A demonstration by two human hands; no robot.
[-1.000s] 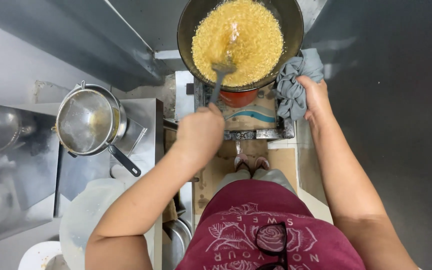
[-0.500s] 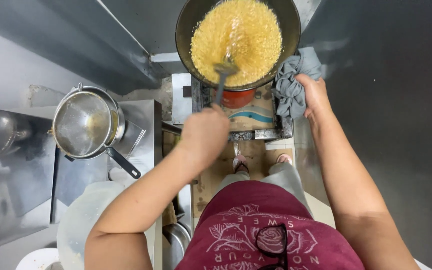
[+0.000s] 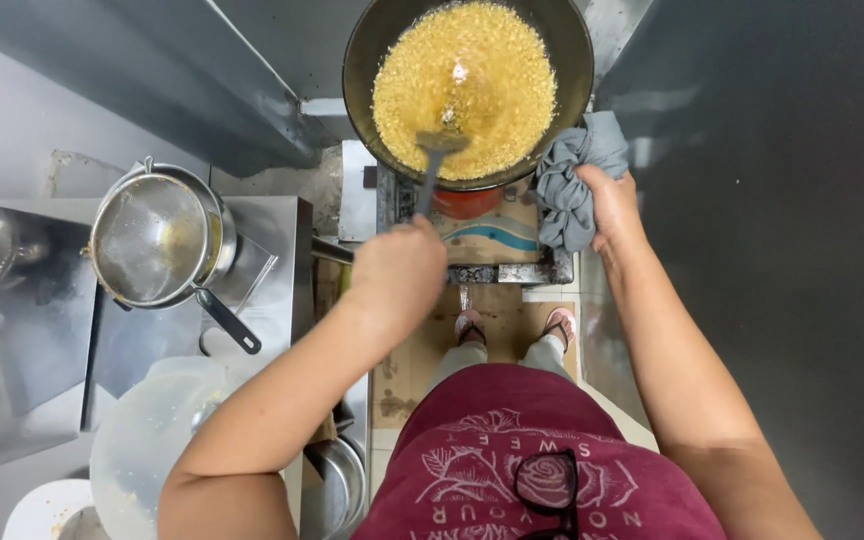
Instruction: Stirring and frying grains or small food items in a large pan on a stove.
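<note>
- While left hand has fingers clenched on spatula, blade sits in yellow grains, wok centre.
- Right hand: fingers grasping grey cloth at wok rim.
- Strainer pot: bench, left.

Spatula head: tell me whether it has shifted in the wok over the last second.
Yes. The spatula head has moved slightly farther from the wok's near rim, toward the middle of the yellow food.

Left hand stirs wok with spatula; right hand clutches grey cloth.
</note>
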